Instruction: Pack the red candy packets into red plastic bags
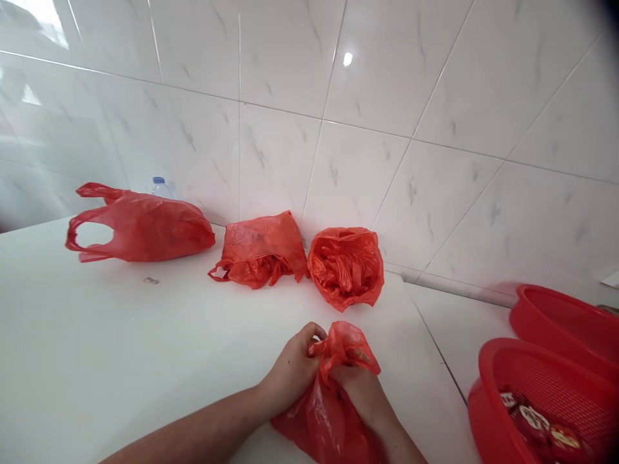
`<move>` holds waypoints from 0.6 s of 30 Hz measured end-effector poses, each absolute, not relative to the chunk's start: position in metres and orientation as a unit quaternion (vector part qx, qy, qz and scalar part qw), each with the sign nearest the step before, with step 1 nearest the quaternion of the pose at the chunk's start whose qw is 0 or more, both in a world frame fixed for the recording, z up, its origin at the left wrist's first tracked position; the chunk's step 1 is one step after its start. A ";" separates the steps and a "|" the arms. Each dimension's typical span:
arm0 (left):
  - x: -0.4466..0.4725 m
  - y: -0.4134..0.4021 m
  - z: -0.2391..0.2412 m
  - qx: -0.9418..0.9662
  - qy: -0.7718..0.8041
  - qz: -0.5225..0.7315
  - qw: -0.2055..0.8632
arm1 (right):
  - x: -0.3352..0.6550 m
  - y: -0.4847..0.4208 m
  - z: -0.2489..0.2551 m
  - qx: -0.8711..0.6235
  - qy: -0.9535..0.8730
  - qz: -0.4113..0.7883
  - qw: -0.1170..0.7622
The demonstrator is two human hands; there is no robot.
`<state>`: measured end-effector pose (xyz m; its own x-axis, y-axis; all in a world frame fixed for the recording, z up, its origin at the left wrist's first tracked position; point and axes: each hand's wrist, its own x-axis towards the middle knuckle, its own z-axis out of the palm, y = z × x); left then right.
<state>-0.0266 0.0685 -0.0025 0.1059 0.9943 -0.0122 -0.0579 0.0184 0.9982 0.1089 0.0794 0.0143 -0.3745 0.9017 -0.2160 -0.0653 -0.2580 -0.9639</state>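
A red plastic bag lies on the white counter in front of me. My left hand is closed on the bag's gathered top from the left. My right hand grips the same bunched top from the right, its fingers partly wrapped in the plastic. What is inside the bag is hidden.
Three more red bags sit along the tiled wall: a long one at left, a crumpled one and an open-mouthed one. A bottle cap peeks behind the left bag. Two red baskets at right; the nearer one holds small packets.
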 end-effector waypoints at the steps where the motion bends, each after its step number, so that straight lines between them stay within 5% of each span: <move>1: -0.027 0.067 -0.004 0.514 0.474 0.494 0.517 | 0.109 0.080 0.013 -0.424 -0.485 0.665 0.377; 8: -0.033 0.056 0.000 0.714 0.376 0.536 0.251 | 0.115 0.085 0.014 -0.430 -0.515 0.614 0.416; 18: -0.037 0.069 -0.003 0.624 0.445 0.542 0.344 | 0.137 0.084 0.019 -0.242 -0.403 0.791 0.392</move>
<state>-0.0365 0.0692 -0.0032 0.0166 0.9289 0.3701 0.1836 -0.3667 0.9121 0.1368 0.0843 0.0191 -0.5756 0.8149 -0.0675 -0.4237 -0.3678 -0.8278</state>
